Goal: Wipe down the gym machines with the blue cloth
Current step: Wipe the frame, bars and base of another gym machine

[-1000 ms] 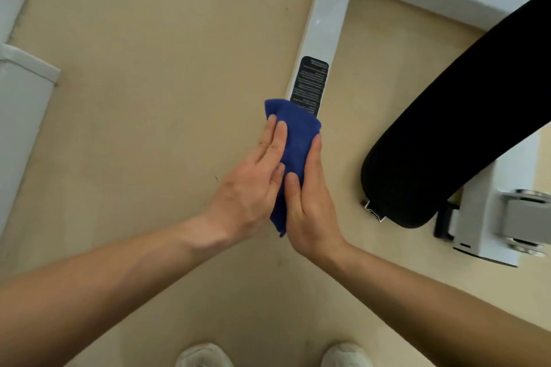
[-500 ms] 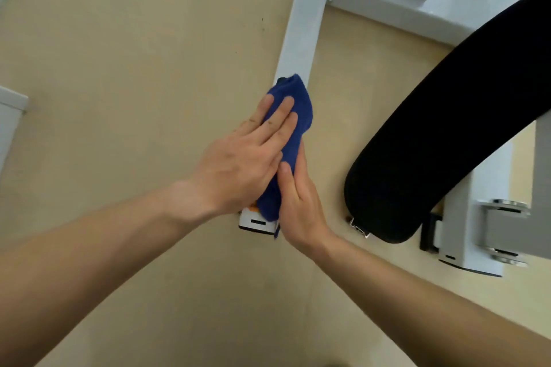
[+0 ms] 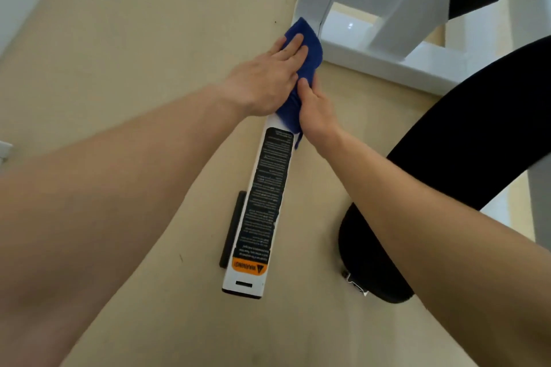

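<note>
White bar (image 3: 258,286) of the gym machine runs from its near end up toward the white frame (image 3: 387,65), low over the beige floor (image 3: 143,62); blue cloth (image 3: 313,50) sits folded over the far part of the bar, just short of where the bar meets the frame; cloth drapes down both sides of the bar, with a loose corner hanging off the bar's right edge.

Left hand (image 3: 262,83) lies flat on top of the cloth, fingers (image 3: 293,42) straight and together, pressing it onto the bar's top face, not gripping; right hand (image 3: 317,113) is against the cloth on the bar's right side, one digit pointing up along it and touching the left hand; its other fingers are hidden behind the bar, so cannot tell if it grasps the cloth or only presses it.

Black label (image 3: 265,197) with small print covers the bar's top nearer than the cloth, touching the cloth's near edge; orange warning strip (image 3: 249,267) closes the label by the bar's near end; black foot strip (image 3: 232,229) lies on the floor just left of the bar; black pad (image 3: 462,164) curves well right of the bar, partly behind the right forearm.
</note>
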Action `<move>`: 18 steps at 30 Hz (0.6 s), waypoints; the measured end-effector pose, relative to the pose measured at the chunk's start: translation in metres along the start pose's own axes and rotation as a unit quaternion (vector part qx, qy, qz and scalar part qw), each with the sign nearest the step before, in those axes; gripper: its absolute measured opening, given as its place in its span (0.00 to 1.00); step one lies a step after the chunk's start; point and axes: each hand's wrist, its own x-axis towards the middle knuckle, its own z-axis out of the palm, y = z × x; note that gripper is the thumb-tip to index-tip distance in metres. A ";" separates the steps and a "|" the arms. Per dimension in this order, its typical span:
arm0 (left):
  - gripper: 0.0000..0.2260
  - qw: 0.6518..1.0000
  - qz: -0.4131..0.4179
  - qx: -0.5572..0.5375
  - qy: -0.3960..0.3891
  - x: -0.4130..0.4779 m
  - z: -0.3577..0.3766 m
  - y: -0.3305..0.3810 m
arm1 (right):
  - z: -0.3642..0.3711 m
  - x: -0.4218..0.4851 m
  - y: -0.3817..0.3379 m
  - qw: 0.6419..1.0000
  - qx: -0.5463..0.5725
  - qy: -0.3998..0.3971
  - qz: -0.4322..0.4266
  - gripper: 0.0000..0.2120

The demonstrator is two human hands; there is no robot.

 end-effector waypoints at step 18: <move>0.26 0.996 0.013 -0.075 -0.043 -0.162 0.028 0.048 | 0.013 -0.165 0.032 0.995 -0.039 -0.090 -0.018 0.27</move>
